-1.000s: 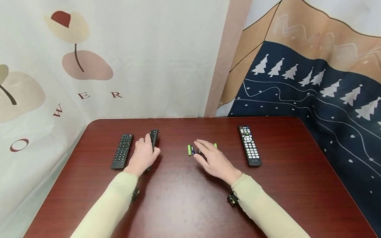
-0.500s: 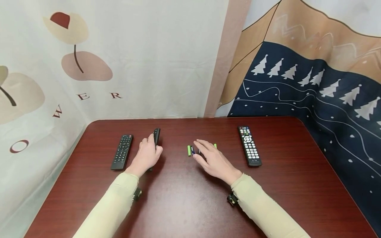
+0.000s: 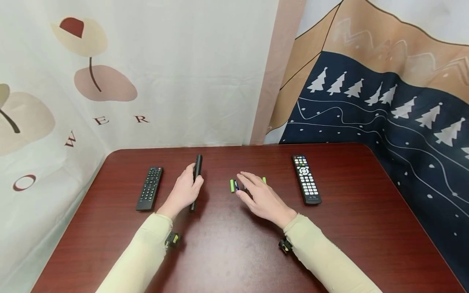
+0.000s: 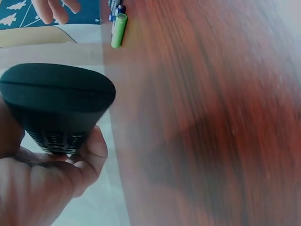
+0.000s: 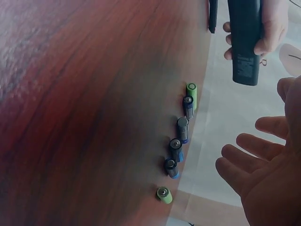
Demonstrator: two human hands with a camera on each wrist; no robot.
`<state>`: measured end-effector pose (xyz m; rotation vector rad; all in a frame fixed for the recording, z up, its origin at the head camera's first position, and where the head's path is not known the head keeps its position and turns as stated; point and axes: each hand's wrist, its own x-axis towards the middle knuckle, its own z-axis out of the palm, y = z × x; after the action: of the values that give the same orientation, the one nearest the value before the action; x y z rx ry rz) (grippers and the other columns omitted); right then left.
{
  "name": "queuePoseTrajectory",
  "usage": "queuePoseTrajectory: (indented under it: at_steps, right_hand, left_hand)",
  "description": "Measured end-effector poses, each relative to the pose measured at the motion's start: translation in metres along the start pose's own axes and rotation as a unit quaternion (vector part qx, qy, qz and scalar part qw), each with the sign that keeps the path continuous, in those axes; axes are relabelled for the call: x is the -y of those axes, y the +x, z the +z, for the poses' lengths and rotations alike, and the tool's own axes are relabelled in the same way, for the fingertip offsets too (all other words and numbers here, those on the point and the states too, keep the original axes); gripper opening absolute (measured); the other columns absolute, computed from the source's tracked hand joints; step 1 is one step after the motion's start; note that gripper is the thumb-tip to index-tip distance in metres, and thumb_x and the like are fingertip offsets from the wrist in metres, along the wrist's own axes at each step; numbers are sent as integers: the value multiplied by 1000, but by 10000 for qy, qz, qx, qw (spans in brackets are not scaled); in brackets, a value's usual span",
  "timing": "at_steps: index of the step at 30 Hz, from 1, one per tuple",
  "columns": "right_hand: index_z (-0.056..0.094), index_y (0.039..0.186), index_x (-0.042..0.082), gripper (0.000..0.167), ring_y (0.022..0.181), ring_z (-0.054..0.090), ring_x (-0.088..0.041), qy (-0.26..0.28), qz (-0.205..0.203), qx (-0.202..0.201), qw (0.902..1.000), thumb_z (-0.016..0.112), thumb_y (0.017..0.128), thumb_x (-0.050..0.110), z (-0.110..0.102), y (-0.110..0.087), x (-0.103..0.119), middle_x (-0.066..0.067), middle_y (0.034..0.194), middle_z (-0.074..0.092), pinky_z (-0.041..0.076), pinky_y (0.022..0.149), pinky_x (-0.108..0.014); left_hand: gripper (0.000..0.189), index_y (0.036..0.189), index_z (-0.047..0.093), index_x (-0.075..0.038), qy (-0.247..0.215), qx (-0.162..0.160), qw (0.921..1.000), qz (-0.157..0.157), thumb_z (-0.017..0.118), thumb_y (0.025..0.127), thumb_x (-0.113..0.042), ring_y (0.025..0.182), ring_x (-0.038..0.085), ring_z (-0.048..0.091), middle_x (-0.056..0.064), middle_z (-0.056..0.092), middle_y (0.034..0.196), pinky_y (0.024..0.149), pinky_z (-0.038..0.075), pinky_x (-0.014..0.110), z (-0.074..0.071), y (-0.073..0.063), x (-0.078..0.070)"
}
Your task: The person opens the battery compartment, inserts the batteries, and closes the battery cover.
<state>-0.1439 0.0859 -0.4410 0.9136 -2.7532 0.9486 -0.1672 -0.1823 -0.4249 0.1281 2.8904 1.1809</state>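
My left hand (image 3: 183, 189) grips a black remote control (image 3: 198, 164), turned up on its edge above the table. In the left wrist view the end of this remote (image 4: 56, 89) faces the camera, the thumb and fingers around its sides. Its plain back, the remote's underside (image 5: 245, 44), shows in the right wrist view. My right hand (image 3: 264, 197) hovers with fingers spread over a row of batteries and holds nothing. A green battery (image 5: 164, 195) stands at one end, several blue batteries (image 5: 182, 129) in the middle, another green battery (image 5: 192, 88) at the other end.
On the left of the brown table (image 3: 234, 252) lies a second black remote (image 3: 150, 189), buttons up. A third remote (image 3: 307, 180) with white buttons lies at the right. A pale printed cloth (image 3: 183, 81) and a dark blue cloth (image 3: 340, 110) hang behind the table.
My left hand has moved slightly right with its remote, which has rolled from showing its buttons to standing on edge. The right hand and batteries have stayed in place.
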Motion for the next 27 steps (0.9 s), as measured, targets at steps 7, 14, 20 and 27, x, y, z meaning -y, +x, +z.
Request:
queuePoseTrajectory:
  at_steps: [7, 14, 20, 27]
  right_hand:
    - [48, 152, 0, 54, 142, 48, -32, -25, -141, -40, 9999, 57, 107, 30, 5, 0, 3, -21, 154, 48, 42, 116, -47]
    - [48, 151, 0, 54, 142, 48, -32, 96, -207, 28, 9997, 56, 107, 31, 11, -1, 10, -19, 155, 48, 42, 116, -47]
    - [49, 151, 1, 54, 143, 48, -32, 189, -198, 94, 9996, 56, 107, 32, 15, -1, 18, -17, 155, 48, 41, 117, -47]
    - [48, 152, 2, 54, 145, 45, -37, 368, -106, 310, 9988, 53, 109, 34, 22, 2, 25, -19, 154, 49, 39, 118, -50]
  left_hand:
    - [54, 154, 32, 3, -683, -53, 9977, -1, 43, 105, -17, 102, 36, 61, 25, 63, 130, 90, 51, 48, 3, -1, -4]
    - [50, 155, 33, 0, -1395, 23, 9902, -32, 40, 108, -16, 103, 34, 63, 24, 65, 127, 91, 51, 45, 7, -1, -9]
    - [45, 152, 35, -2, -2090, -8, 9778, -128, 38, 109, -14, 105, 33, 62, 26, 61, 127, 88, 53, 40, 14, 0, -12]
    - [42, 150, 36, -4, -2684, -247, 9629, -134, 38, 108, -12, 99, 39, 62, 28, 58, 126, 78, 56, 34, 22, 0, -18]
